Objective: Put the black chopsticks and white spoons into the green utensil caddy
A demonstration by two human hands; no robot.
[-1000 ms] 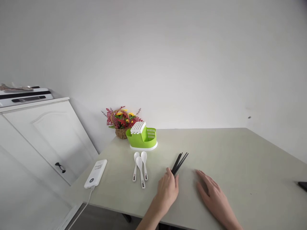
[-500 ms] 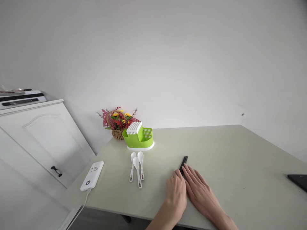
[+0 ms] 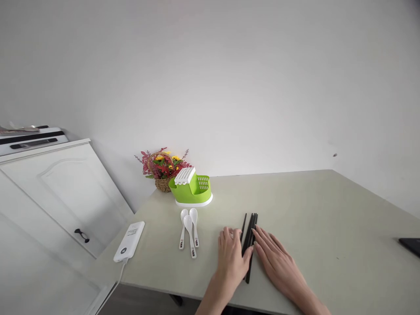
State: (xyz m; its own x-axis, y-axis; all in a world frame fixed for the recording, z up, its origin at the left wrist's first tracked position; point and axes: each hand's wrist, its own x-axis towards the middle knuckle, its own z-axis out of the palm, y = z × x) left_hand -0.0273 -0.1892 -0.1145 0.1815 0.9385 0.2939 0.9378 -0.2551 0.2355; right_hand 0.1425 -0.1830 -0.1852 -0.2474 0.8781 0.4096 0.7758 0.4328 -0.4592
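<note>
Several black chopsticks (image 3: 249, 232) lie in a loose bundle on the grey-green table (image 3: 311, 210), pointing away from me. My left hand (image 3: 231, 256) rests flat just left of them, fingers stretched out and its thumb touching the sticks. My right hand (image 3: 274, 258) lies flat on their right side, fingers extended and fingertips against the bundle. Neither hand grips anything. Three white spoons (image 3: 189, 226) lie side by side further left, in front of a green cutlery holder (image 3: 192, 189) with a white slotted lid.
A small basket of red and yellow flowers (image 3: 162, 168) stands behind the holder by the wall. A white power bank (image 3: 129, 240) with a cable sits near the table's left edge. A white cabinet (image 3: 55, 192) stands left. A dark flat object (image 3: 410, 246) lies at far right.
My left hand let go of the chopsticks and flattened beside them. My right hand slid left to the bundle. The sticks now lie on the table between both hands, slightly spread.
</note>
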